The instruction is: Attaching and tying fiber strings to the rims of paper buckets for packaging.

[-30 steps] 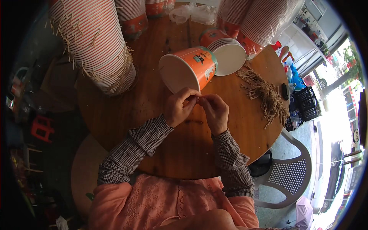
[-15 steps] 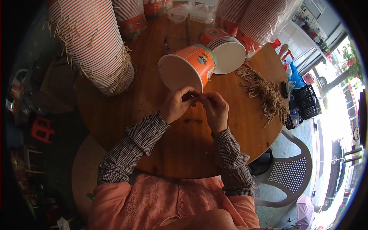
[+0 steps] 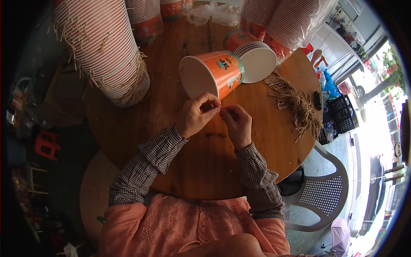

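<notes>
An orange paper bucket [image 3: 224, 70] with a pale inside lies on its side on the round wooden table [image 3: 197, 167], its mouth facing left. Just below its rim, my left hand [image 3: 197, 116] is closed in a pinch. Close against those fingertips, my right hand [image 3: 238, 125] pinches too. Whatever sits between the fingers is too small to make out. Behind the bucket, a short nested stack of paper buckets [image 3: 259, 64] lies touching or nearly touching its base. A bundle of tan paper strings [image 3: 293, 103] is spread to the right of my hands.
A tall leaning stack of buckets [image 3: 100, 51] with tan strings draped over it stands at left. More bagged stacks [image 3: 295, 25] and a crumpled clear plastic bag [image 3: 214, 15] are at the back. A small black object [image 3: 317, 100] lies near the right edge; beyond are a grey chair [image 3: 321, 195] and a black crate [image 3: 342, 113].
The bucket has rolled a little and shifted slightly right, its print turning toward me. Both hands have moved slightly left, still pinching near the rim. The nested stack has shifted slightly.
</notes>
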Tool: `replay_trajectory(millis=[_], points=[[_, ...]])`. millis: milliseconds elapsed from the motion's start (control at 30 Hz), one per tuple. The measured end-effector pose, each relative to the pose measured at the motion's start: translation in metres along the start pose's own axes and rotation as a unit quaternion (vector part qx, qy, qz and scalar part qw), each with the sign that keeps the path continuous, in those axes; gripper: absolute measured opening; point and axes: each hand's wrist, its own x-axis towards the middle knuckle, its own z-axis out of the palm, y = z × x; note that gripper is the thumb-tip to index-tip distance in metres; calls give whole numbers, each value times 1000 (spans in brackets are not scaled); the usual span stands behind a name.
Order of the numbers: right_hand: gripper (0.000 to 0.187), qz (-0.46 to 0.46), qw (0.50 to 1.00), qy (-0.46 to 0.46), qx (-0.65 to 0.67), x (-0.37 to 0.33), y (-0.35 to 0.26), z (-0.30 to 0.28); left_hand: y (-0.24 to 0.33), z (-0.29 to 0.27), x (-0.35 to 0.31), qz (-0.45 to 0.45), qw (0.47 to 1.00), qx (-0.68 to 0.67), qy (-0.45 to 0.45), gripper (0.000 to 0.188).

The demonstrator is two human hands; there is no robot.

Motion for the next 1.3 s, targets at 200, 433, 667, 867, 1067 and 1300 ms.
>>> replay_trajectory(millis=[200,433,667,867,1067,1300], points=[[11,-24,999,-23,-33,-2,-12,0,11,-7,3,313,885,344,36,15],[13,-26,999,1,39,-2,-14,-2,8,-7,-2,265,928,260,44,23],[12,-68,997,-10,33,-4,-22,0,10,-4,-1,239,944,221,61,20],[12,-120,992,17,-45,-5,-21,-2,5,-4,-3,134,983,122,43,13],[15,-60,997,44,20,-6,-20,0,0,0,-5,35,998,-35,29,9],[25,-187,979,27,-76,-8,-31,0,3,-8,-4,37,999,-23,26,9]])
